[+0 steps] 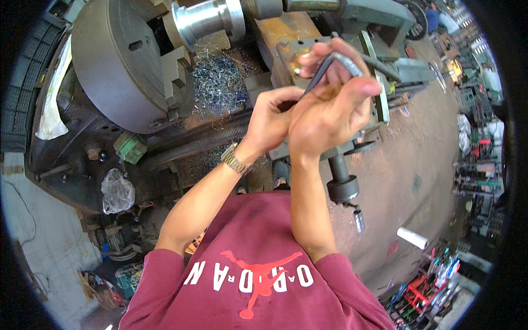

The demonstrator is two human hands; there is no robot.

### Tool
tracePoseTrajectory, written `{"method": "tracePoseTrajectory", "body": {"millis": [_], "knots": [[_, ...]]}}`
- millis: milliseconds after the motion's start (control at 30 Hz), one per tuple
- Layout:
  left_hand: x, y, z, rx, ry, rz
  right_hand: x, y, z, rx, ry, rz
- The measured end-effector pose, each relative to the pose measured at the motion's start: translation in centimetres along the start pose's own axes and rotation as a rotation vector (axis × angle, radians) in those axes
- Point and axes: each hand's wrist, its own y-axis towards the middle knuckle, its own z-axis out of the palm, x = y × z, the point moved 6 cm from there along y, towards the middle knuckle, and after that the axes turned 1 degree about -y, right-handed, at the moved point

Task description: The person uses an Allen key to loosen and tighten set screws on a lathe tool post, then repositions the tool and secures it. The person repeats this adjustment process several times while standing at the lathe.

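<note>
Both my hands are raised together in front of the lathe's tool carriage (291, 52). My right hand (324, 115) is turned palm up, its fingers curled around a bent dark metal bar (317, 77) that angles sharply near the fingertips. The bar's lower end runs down to the thumb of my left hand (269, 118), which is closed against it; its other fingers are partly hidden behind my right hand. A metal-band watch (236, 159) is on my left wrist. To the left, a shiny turned workpiece (206, 22) sits in the large lathe chuck (118, 66).
Curly metal chips (220, 82) are heaped below the workpiece. A green block (130, 147) and a clear plastic bag (117, 191) are at the lathe's front left. A round dark handle fitting (342, 188) juts out beside my right forearm. A white roll (412, 238) lies on the floor.
</note>
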Motion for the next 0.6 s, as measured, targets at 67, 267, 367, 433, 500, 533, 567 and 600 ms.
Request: {"method": "tracePoseTrajectory", "body": {"millis": [67, 267, 367, 433, 500, 533, 567, 600], "knots": [[0.3, 0.3, 0.1, 0.136, -0.088, -0.027, 0.0, 0.0, -0.1, -0.126, -0.072, -0.042], [0.9, 1.2, 0.1, 0.403, -0.197, -0.030, 0.0, 0.8, -0.8, -0.049, 0.071, 0.110], [1.2, 1.8, 0.3, 0.534, -0.254, -0.093, -1.4, 2.3, -0.4, 0.326, 0.592, 0.464], [0.9, 2.4, 0.1, 0.620, -0.239, -0.112, -3.0, 2.7, -1.3, 0.339, 0.656, 0.615], [0.5, 2.8, -0.1, 0.597, -0.152, -0.062, -3.8, 3.4, -0.6, 0.561, 0.779, 0.708], [0.5, 2.7, -0.2, 0.566, -0.069, -0.060, -4.1, 3.5, 0.3, 0.690, 0.859, 0.767], [0.6, 2.6, -0.1, 0.556, -0.122, -0.110, -4.8, 3.6, -1.0, 0.486, 0.724, 0.900], [0.6, 2.2, -0.1, 0.496, -0.176, -0.111, -3.9, 3.1, 1.3, 0.738, 1.036, 0.890]]}}
